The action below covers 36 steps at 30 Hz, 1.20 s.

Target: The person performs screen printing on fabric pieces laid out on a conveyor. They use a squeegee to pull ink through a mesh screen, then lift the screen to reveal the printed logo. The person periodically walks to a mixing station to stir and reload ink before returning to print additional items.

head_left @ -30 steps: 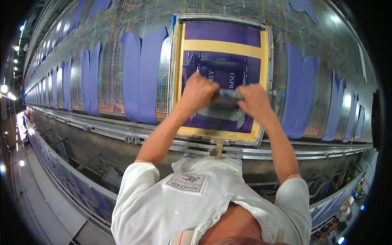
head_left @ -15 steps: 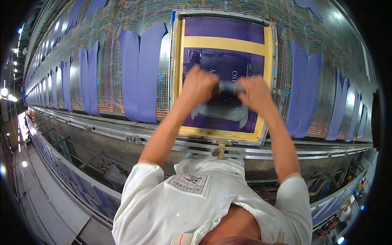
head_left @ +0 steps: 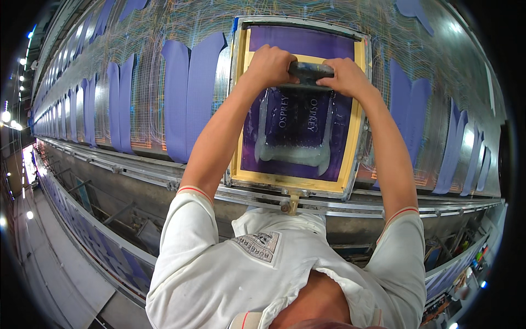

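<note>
My left hand (head_left: 272, 67) and my right hand (head_left: 346, 78) are both closed on a dark squeegee (head_left: 311, 72), one at either end. It stands across the far part of a screen printing frame (head_left: 236, 109), whose mesh (head_left: 342, 142) is purple with yellow tape around its border. Pale, glossy ink (head_left: 293, 154) lies in a U shape on the mesh, nearer to me than the squeegee. Light lettering shows inside that shape. Under my fingers, the squeegee's ends are partly hidden.
Purple fabric pieces (head_left: 176, 104) lie in pairs on the long, line-marked table to the left, and more purple pieces (head_left: 408, 118) to the right. A metal rail (head_left: 126, 167) runs along the table's near edge. A clamp (head_left: 290, 203) joins the frame to the rail.
Both hands have pushed the squeegee away from me, from the middle of the mesh to its far part. The lettering and more of the inked area are now uncovered.
</note>
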Each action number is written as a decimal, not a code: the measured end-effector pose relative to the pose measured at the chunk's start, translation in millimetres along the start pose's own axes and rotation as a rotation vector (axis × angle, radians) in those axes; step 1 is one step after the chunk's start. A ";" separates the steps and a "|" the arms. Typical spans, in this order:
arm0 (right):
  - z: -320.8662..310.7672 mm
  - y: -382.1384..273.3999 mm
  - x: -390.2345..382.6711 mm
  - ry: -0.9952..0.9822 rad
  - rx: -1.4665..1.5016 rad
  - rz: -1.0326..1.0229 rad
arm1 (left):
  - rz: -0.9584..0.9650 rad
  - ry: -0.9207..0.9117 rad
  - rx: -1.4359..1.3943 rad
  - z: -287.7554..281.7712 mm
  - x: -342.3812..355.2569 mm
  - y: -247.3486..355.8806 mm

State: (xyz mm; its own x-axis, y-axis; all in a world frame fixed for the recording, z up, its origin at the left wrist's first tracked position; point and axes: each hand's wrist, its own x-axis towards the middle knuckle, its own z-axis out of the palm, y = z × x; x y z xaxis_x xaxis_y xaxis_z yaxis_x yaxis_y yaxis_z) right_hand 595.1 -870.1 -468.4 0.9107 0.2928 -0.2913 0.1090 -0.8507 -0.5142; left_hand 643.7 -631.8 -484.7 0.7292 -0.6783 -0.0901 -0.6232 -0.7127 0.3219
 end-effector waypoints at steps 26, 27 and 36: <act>100.2 73.8 -159.2 0.792 0.080 0.633 | 0.043 0.130 0.008 44.5 -201.7 101.9; 106.7 81.7 -159.1 0.731 0.125 0.623 | 0.050 0.132 -0.003 44.6 -205.7 102.4; 45.8 14.0 -130.6 0.914 0.108 0.426 | 0.017 0.247 -0.060 1.5 -245.0 38.2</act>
State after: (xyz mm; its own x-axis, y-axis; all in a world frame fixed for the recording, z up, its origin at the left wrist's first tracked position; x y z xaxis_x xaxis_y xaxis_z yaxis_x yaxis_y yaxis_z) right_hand 459.5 -900.2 -474.4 0.8261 -0.5108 0.2382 -0.2916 -0.7491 -0.5948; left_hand 440.8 -493.1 -451.8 0.7705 -0.6205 0.1461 -0.6231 -0.6849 0.3776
